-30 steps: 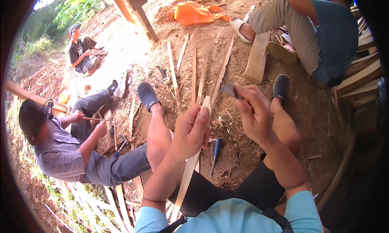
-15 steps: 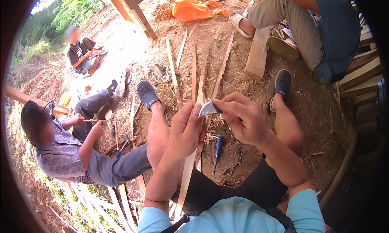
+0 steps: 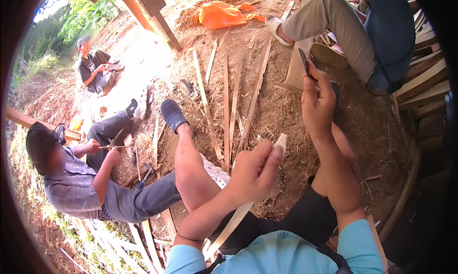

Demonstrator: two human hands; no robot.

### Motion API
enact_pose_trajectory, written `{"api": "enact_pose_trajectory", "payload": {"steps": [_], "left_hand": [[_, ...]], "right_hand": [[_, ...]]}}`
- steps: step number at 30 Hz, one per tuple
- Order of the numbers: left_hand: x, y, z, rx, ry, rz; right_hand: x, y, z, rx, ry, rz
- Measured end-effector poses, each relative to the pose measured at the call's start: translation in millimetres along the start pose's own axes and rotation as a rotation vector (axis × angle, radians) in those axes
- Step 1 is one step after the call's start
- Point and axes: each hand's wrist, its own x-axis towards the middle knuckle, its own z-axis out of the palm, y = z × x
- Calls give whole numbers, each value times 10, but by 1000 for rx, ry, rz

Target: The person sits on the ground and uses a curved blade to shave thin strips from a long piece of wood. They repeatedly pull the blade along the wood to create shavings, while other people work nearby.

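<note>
My left hand [image 3: 255, 171] is closed round a pale wooden strip [image 3: 234, 226]. The strip's narrowed tip sticks out past my thumb, and its long end runs down to the left over my lap. My right hand [image 3: 318, 97] is raised farther forward and to the right, apart from the strip. Its thumb and fingers pinch a small dark blade [image 3: 303, 61], seen nearly edge-on. Any handle is hidden by the fingers.
Several long wooden strips [image 3: 226, 102] lie on the dirt ahead. A thick wooden block [image 3: 293, 73] and a seated person [image 3: 389, 40] are at the far right. At left another person [image 3: 71, 178] works a thin stick beside a hammer [image 3: 144, 175]. An orange sheet [image 3: 222, 15] lies beyond.
My right hand has lifted the blade off the strip, forward and to the right. My left hand has shifted right and nearer with the strip, whose tip now points right.
</note>
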Motion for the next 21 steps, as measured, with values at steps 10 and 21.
{"api": "enact_pose_trajectory", "payload": {"steps": [10, 21], "left_hand": [[135, -84, -343, -259, 180, -278], [158, -98, -347, -305, 165, -235]], "right_hand": [[-194, -307, -137, 112, -641, -283], [-189, -310, -202, 68, -662, -219]]}}
